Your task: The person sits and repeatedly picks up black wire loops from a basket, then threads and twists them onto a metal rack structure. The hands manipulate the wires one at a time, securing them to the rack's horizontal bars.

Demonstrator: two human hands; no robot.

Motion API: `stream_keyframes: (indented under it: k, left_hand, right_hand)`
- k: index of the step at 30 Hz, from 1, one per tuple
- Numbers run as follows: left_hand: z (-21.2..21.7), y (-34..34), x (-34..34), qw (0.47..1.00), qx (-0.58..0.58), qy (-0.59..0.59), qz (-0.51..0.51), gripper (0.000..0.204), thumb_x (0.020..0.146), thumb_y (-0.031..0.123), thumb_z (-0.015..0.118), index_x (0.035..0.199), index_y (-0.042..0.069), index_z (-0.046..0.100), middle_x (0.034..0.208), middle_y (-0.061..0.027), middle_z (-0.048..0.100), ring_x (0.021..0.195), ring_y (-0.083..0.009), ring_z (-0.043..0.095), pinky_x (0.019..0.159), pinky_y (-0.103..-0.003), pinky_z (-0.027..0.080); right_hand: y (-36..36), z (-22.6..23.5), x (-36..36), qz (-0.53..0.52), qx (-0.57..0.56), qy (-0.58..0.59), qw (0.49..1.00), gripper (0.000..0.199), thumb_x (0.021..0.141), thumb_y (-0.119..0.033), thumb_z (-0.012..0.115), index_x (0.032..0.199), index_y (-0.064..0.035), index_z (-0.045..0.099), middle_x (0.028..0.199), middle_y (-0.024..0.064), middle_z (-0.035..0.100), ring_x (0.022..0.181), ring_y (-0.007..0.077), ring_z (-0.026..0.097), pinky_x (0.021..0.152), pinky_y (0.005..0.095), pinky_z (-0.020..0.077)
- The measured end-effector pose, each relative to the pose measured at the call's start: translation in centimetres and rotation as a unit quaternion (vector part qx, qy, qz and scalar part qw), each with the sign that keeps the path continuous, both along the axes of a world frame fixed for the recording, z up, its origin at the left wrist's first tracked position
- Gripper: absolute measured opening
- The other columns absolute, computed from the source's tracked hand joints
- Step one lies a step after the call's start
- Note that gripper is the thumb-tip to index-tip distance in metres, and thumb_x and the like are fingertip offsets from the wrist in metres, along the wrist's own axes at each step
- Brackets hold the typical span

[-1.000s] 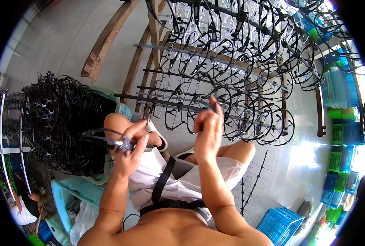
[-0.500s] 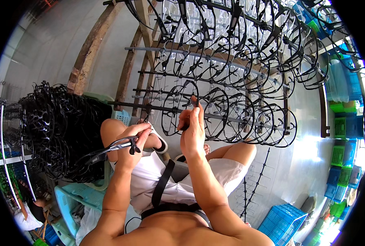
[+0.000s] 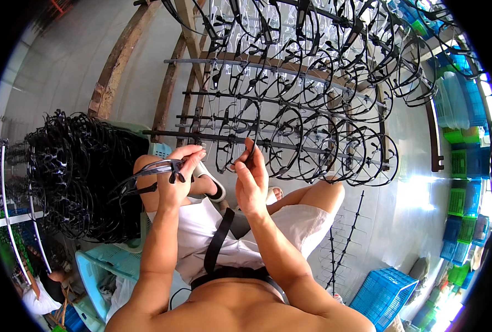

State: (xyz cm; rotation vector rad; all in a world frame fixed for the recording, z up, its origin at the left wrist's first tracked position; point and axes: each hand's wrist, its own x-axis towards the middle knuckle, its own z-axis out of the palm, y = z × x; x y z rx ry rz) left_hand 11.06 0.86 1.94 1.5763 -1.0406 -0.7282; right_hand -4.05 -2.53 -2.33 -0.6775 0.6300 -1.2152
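Eyeglass frames (image 3: 161,165) seem light, springy, best held mid-front. My left fingers (image 3: 190,150) pinch them; my right fingers' (image 3: 250,145) grip I can't tell.

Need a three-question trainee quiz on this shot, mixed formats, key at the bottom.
1. True or false: the left hand holds a dark curved frame.
2. Multiple choice: where is the dense heap of dark frames?
A) On the person's lap
B) At the person's left
C) At the far right of the picture
3. Fill in: the slatted crate at the picture's lower right is ____ in colour.

Key: 1 true; 2 B; 3 blue.
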Motion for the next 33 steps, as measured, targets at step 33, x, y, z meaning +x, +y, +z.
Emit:
stream_keyframes:
  k: [33]
  left_hand:
    - [1.1, 6.2, 4.0, 0.959, -0.001, 0.27, -0.082, 0.047, 0.083, 0.016, 0.07, 0.122, 0.001, 0.049, 0.093, -0.005, 0.056, 0.08, -0.0061, 0.052, 0.066, -0.019, 0.04]
  right_hand:
    - [0.3, 9.8, -1.1, 0.114, 0.039, -0.151, 0.981, 0.022, 0.086, -0.01, 0.043, 0.107, -0.0041, 0.048, 0.068, 0.0141, 0.054, 0.049, 0.0171, 0.042, 0.047, 0.0269, 0.0367]
